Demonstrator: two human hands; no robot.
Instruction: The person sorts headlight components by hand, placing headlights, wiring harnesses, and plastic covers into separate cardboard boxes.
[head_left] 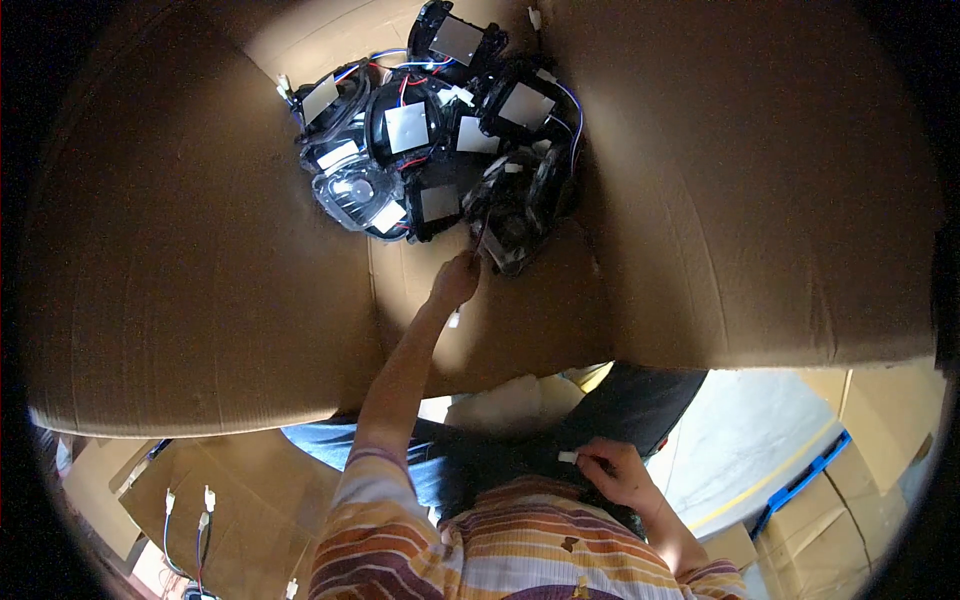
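Dark, thin cable [482, 236] is what the left hand [458, 280] is closed around, with a white connector [455, 319] poking out below the fist, probably on the same lead. The right hand [615, 472] is well apart from it, down by the lap, pinching a small white piece [568, 457] (too tiny for me to say exactly what).

The cable seems to run to a black lamp unit [512, 230] with a clear front, at the near right end of the heap. I'd guess the lamp is fairly light but stiff, slick on the lens and easy to scratch, while the cable is floppy. Best hold imo is the black housing, not the wire, since tugging could strain the joint.

Around it, the other lamp units [437, 203] are piled tight on the far and left sides, some with flat silver plates [407, 128]. A loop of blue and white wire [578, 110] on the far right looks like a snag risk. Everything's inside a big cardboard box [700, 200], and its near edge sits between the body and the heap.
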